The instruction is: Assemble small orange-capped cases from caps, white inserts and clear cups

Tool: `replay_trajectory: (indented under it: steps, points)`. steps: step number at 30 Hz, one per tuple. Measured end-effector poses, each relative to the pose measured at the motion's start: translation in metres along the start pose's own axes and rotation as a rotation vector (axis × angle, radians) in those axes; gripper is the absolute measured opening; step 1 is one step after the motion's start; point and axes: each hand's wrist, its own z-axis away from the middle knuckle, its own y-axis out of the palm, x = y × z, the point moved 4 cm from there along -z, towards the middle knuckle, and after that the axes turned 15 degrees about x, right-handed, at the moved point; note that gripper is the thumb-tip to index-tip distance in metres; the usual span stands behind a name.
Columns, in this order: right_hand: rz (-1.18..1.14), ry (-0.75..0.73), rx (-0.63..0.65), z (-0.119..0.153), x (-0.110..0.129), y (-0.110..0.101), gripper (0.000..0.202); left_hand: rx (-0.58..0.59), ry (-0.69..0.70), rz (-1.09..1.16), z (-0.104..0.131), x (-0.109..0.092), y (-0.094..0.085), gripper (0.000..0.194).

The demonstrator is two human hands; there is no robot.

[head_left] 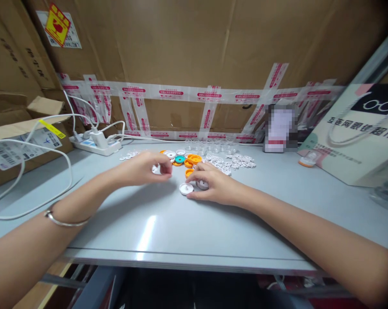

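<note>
The white disc lies on the table between the fingers of the right hand, which pinch its rim, thumb near five o'clock, forefinger near one. A second disc sits under that hand at three. At ten, the fingers of the left hand curl in; whether they hold anything, I cannot tell. Orange rings and a teal disc lie toward twelve, white parts at two.
</note>
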Motion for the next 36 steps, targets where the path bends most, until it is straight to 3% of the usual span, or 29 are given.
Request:
replay_trajectory:
  steps: [3, 6, 12, 26, 36]
  points:
    - [0.007, 0.0, -0.002, 0.0, 0.001, 0.0, 0.026, -0.088, 0.146, -0.014, -0.011, -0.021, 0.019, 0.008]
    - [0.011, -0.018, -0.006, -0.001, 0.002, 0.0, 0.023, -0.136, 0.198, -0.046, -0.016, -0.025, 0.031, 0.008]
    - [-0.01, -0.025, -0.011, -0.002, 0.002, 0.001, 0.019, -0.215, 0.261, -0.135, -0.018, -0.029, 0.036, 0.007]
    - [-0.01, -0.024, -0.023, -0.002, 0.0, 0.002, 0.02, -0.147, 0.329, -0.191, -0.018, -0.031, 0.036, 0.012]
    - [-0.051, 0.023, -0.066, -0.005, -0.003, 0.003, 0.027, -0.031, 0.192, 0.089, -0.015, -0.014, 0.032, 0.014]
